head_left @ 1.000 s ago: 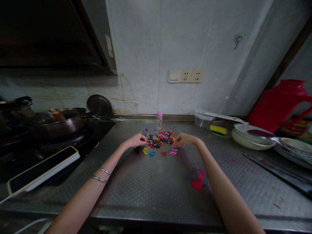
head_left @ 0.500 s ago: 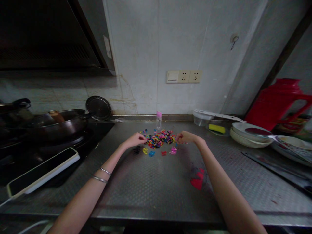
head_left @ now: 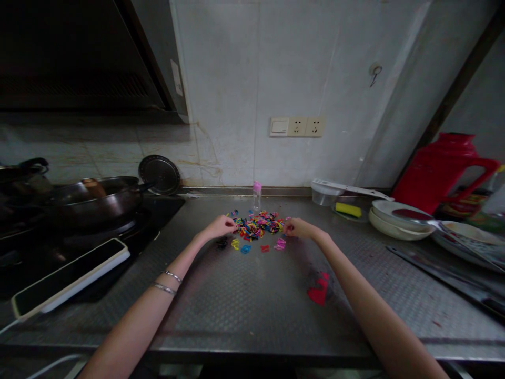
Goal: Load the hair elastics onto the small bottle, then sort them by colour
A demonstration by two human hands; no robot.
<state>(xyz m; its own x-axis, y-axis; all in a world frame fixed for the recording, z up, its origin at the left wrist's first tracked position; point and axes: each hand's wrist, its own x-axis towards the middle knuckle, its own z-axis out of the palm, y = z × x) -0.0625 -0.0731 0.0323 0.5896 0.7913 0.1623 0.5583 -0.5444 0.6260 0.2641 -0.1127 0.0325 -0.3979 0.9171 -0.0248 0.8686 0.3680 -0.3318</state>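
Observation:
A heap of small, bright, many-coloured pieces [head_left: 258, 225], which look like little rubber bands, lies on the metal counter [head_left: 236, 305]. In front of it are small separate clusters: black [head_left: 222, 242], yellow [head_left: 235, 244], blue [head_left: 245, 249], red [head_left: 264, 248] and pink [head_left: 280, 243]. My left hand [head_left: 220, 226] is at the heap's left edge, thumb and fingers pinched together. At the right edge my right hand [head_left: 299, 228] has its fingers curled closed. Whatever either hand pinches is too small to make out. Behind the heap stands a clear bottle with a pink cap [head_left: 257, 196].
A phone [head_left: 73, 279] and a pan [head_left: 98, 197] are by the stove on the left. To the right are a plastic cup [head_left: 324, 196], a yellow sponge [head_left: 349, 210], stacked bowls [head_left: 398, 226], a knife [head_left: 445, 276] and a red thermos [head_left: 437, 171]. A red heart-shaped patch [head_left: 317, 292] lies nearer.
My right hand's fingers have drawn together and it has shifted slightly left toward the heap. My left hand stays almost still at the left edge. The view has turned a little.

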